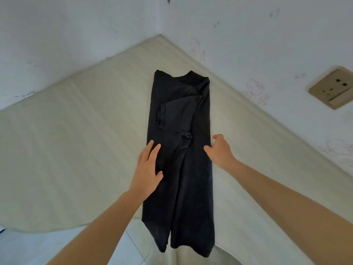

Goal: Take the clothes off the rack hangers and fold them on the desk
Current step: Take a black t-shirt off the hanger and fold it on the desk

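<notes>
Left hand (148, 169) is down flat, fingers straight and close together, pressing on the left edge of the black shirt (181, 150), fingertips aimed toward 1 o'clock. Right hand (219, 150) sits at the shirt's right edge, at 3 o'clock from the left hand, fingers loosely curled with the thumb out over the cloth; whether it pinches the edge or only touches it, cannot tell. The shirt lies folded into a long narrow strip on the pale desk (76, 140), collar end at 12 o'clock toward the corner of the walls, sleeves tucked in over the middle. Its hem at 6 o'clock hangs over the near desk edge. Out at 2 o'clock, a beige socket (332, 87) sits on the white wall (267, 35), with faint pink cartoon stickers (256, 90) just beside the desk's far edge.
</notes>
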The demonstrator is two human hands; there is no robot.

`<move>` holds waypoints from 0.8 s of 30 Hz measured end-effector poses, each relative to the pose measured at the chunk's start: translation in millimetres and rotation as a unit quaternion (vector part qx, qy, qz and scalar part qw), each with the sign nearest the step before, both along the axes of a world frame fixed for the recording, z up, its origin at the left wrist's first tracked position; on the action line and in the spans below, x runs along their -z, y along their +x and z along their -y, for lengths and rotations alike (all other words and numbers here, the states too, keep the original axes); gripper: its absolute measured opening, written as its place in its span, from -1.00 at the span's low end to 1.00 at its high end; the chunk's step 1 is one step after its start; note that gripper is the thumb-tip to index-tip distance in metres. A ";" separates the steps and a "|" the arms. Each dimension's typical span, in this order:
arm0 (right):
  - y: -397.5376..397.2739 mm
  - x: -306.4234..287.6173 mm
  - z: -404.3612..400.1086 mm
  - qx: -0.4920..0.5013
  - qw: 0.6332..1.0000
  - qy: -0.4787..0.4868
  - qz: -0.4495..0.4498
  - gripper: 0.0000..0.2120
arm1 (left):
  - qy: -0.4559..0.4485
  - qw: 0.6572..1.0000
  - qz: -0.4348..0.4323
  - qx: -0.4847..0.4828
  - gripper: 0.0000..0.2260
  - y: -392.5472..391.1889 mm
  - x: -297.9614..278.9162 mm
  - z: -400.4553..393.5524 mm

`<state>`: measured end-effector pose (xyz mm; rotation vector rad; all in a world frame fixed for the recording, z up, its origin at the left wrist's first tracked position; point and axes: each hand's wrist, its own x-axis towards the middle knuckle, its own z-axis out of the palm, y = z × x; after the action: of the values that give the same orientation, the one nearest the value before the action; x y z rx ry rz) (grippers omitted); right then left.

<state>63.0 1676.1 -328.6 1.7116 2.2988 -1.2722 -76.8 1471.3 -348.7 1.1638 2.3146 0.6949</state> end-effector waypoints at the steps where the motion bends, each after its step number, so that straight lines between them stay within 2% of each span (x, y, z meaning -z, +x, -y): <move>1: 9.0 -0.5 14.8 0.018 1.000 -0.018 0.002 -0.48 | 0.025 0.998 0.043 -0.044 -0.25 6.1 -2.5 9.9; 4: 33.1 0.2 51.2 0.053 0.996 -0.062 0.028 -0.54 | 0.047 0.973 0.162 -0.157 -0.26 19.8 -9.9 33.9; 7: 54.7 -0.9 83.5 0.097 0.987 -0.127 0.027 -0.80 | 0.039 0.940 0.247 -0.232 -0.31 27.3 -17.9 50.1; 8: 62.8 -3.8 96.3 0.102 0.984 -0.140 0.029 -0.86 | 0.025 0.929 0.271 -0.252 -0.38 30.3 -19.7 57.7; 10: 75.1 -5.6 114.2 0.103 0.980 -0.162 0.042 -0.83 | -0.027 0.917 0.296 -0.265 -0.66 34.2 -19.3 67.3; 11: 82.4 -7.3 124.0 0.107 0.976 -0.183 0.042 -0.80 | -0.054 0.917 0.299 -0.258 -0.74 38.1 -21.2 74.5; 15: 99.2 -10.5 146.0 0.108 0.961 -0.257 0.004 -0.70 | -0.108 0.920 0.321 -0.199 -0.70 49.7 -24.0 92.9; 17: 104.2 -12.7 152.3 0.093 0.960 -0.263 -0.019 -0.69 | -0.085 0.919 0.358 -0.142 -0.79 55.1 -31.9 98.8; 20: 107.6 -18.9 160.9 0.105 0.960 -0.251 -0.060 -0.80 | -0.047 0.895 0.438 -0.068 -0.82 62.5 -43.8 109.1; 22: 110.8 -22.1 165.3 0.132 0.950 -0.265 -0.098 -0.84 | -0.067 0.901 0.429 -0.004 -0.73 66.8 -44.6 115.9; 24: 115.1 -24.2 168.6 0.161 0.928 -0.308 -0.135 -0.83 | -0.084 0.898 0.429 0.051 -0.44 71.2 -42.9 123.0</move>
<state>178.1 1507.5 -304.4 1.7807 1.4641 -2.1167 -5.6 1348.3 -305.7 0.6789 1.5140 0.7509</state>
